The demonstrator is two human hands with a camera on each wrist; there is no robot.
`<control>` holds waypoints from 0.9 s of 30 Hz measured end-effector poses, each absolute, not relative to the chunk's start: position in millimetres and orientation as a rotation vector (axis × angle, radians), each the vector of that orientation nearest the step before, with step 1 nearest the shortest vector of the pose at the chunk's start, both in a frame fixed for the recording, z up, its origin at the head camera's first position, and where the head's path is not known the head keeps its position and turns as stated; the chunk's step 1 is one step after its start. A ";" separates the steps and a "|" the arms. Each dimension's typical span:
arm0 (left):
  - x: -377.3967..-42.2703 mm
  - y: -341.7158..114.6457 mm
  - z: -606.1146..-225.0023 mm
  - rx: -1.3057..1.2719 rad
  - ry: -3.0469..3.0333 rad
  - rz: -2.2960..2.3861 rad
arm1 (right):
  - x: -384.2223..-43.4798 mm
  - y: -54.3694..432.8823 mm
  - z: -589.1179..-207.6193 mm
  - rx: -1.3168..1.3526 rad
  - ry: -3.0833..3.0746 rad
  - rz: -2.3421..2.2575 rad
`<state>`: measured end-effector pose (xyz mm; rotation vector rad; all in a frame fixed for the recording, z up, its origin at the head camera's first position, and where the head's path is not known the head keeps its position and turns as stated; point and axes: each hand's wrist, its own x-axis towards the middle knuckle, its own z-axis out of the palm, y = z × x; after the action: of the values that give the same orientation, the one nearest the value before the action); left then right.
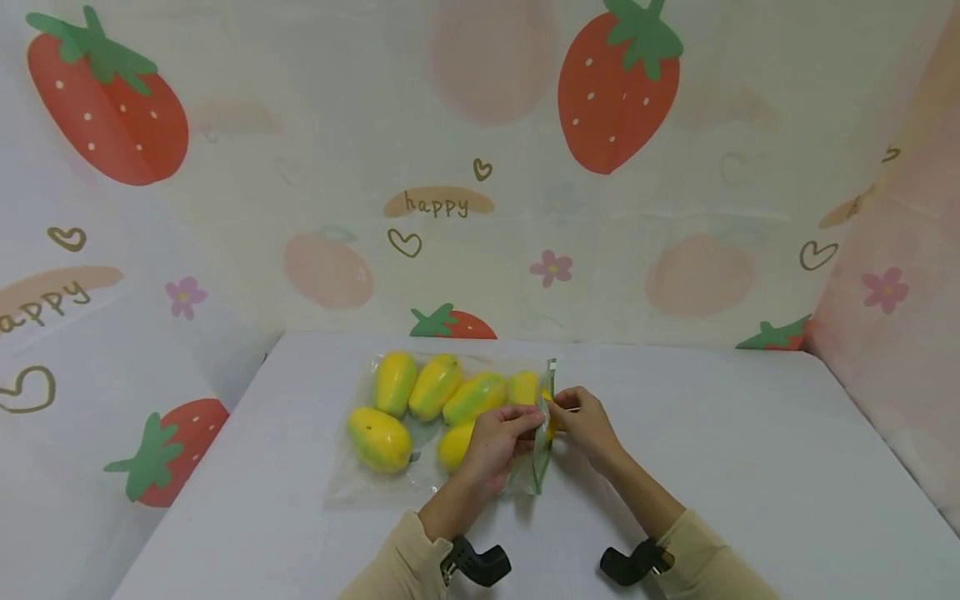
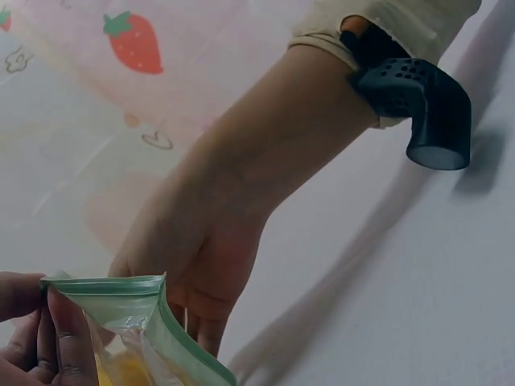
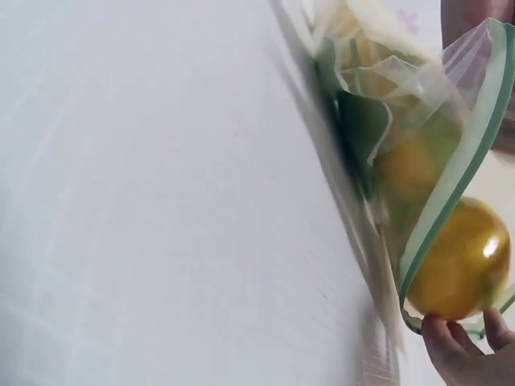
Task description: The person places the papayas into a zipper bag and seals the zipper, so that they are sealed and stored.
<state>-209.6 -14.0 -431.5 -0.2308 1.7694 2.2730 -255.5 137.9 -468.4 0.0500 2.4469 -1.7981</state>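
Observation:
A clear zip bag [image 1: 422, 433] with a green-edged mouth [image 3: 451, 189] lies on the table, with several yellow-green fruits [image 1: 378, 439] inside, shaped like small papayas or mangoes. My left hand [image 1: 491, 450] pinches the near side of the mouth, thumb and fingers on the green zip strip [image 2: 113, 286] in the left wrist view. At the bag's right end, my right hand [image 1: 591, 427] holds a yellow fruit [image 3: 463, 261] by its outer end, fingertips [image 3: 438, 330] under it. That fruit sits in the mouth, partly behind the green edge.
The white table [image 1: 712, 450] reaches to a backdrop [image 1: 615, 225] printed with strawberries, hearts and flowers. Both wrists carry black camera mounts [image 1: 480, 563] near the table's front. Side backdrops stand at left and right.

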 end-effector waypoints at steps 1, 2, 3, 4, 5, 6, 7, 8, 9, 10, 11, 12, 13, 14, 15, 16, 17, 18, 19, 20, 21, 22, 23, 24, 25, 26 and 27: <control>-210.2 -14.3 -432.0 -0.226 1.768 2.275 | -255.3 137.7 -467.9 0.037 2.426 -1.810; -210.5 -14.8 -432.1 -0.225 1.767 2.277 | -255.1 138.2 -467.6 0.019 2.397 -1.821; -211.0 -15.4 -432.3 -0.222 1.767 2.280 | -254.6 139.1 -467.3 -0.008 2.368 -1.832; -211.4 -15.9 -432.3 -0.216 1.767 2.285 | -253.9 140.3 -466.8 -0.033 2.345 -1.835; -211.7 -16.6 -431.6 -0.216 1.770 2.284 | -253.5 141.9 -466.6 -0.056 2.324 -1.832; -212.2 -17.3 -431.2 -0.214 1.771 2.284 | -253.2 143.3 -466.8 -0.078 2.311 -1.825; -212.4 -17.8 -430.3 -0.215 1.774 2.284 | -253.1 144.6 -467.2 -0.099 2.301 -1.817; -212.7 -18.2 -429.8 -0.213 1.776 2.284 | -253.6 145.5 -467.9 -0.113 2.287 -1.817; -213.1 -18.5 -429.7 -0.206 1.775 2.282 | -254.4 146.0 -469.0 -0.117 2.282 -1.821; -213.5 -18.7 -429.9 -0.202 1.774 2.278 | -255.7 146.1 -469.8 -0.114 2.282 -1.826; -213.7 -18.8 -430.4 -0.198 1.770 2.273 | -257.2 145.8 -471.0 -0.107 2.284 -1.839; -214.0 -18.9 -431.0 -0.189 1.766 2.269 | -258.4 144.9 -472.0 -0.100 2.290 -1.852; -214.1 -18.9 -431.6 -0.187 1.759 2.266 | -259.8 144.0 -472.9 -0.094 2.294 -1.867; -213.9 -18.9 -432.3 -0.179 1.753 2.264 | -261.1 142.9 -473.9 -0.094 2.299 -1.879; -213.8 -19.0 -433.0 -0.174 1.746 2.262 | -262.3 141.9 -474.9 -0.094 2.306 -1.885; -213.6 -18.9 -433.6 -0.171 1.741 2.261 | -262.9 141.0 -475.3 -0.102 2.309 -1.883; -213.3 -19.0 -433.9 -0.168 1.737 2.261 | -263.4 140.5 -475.9 -0.115 2.310 -1.876; -212.9 -19.1 -433.9 -0.166 1.734 2.261 | -263.6 140.5 -476.0 -0.137 2.315 -1.855; -212.7 -19.1 -434.1 -0.165 1.730 2.263 | -264.0 141.2 -476.0 -0.164 2.324 -1.830; -212.5 -19.2 -434.0 -0.164 1.726 2.266 | -264.0 142.0 -475.5 -0.180 2.327 -1.810; -212.7 -19.2 -434.2 -0.166 1.723 2.266 | -264.2 143.1 -474.9 -0.189 2.328 -1.793; -212.9 -19.2 -434.4 -0.166 1.721 2.268 | -264.4 144.6 -474.0 -0.195 2.331 -1.776; -213.0 -19.1 -434.2 -0.165 1.720 2.269 | -265.0 146.7 -473.1 -0.205 2.339 -1.755; -213.2 -19.1 -434.4 -0.164 1.721 2.270 | -265.6 148.5 -471.9 -0.203 2.343 -1.743; -213.6 -19.0 -434.5 -0.165 1.719 2.270 | -266.1 150.2 -470.5 -0.192 2.347 -1.736; -214.0 -18.8 -434.8 -0.167 1.719 2.269 | -266.8 151.9 -469.2 -0.174 2.344 -1.736; -214.3 -18.7 -434.9 -0.166 1.722 2.267 | -267.7 153.9 -467.9 -0.172 2.345 -1.733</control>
<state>-214.3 -18.7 -434.9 -0.1664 1.7219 2.2673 -267.7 153.9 -467.9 -0.1721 2.3449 -1.7327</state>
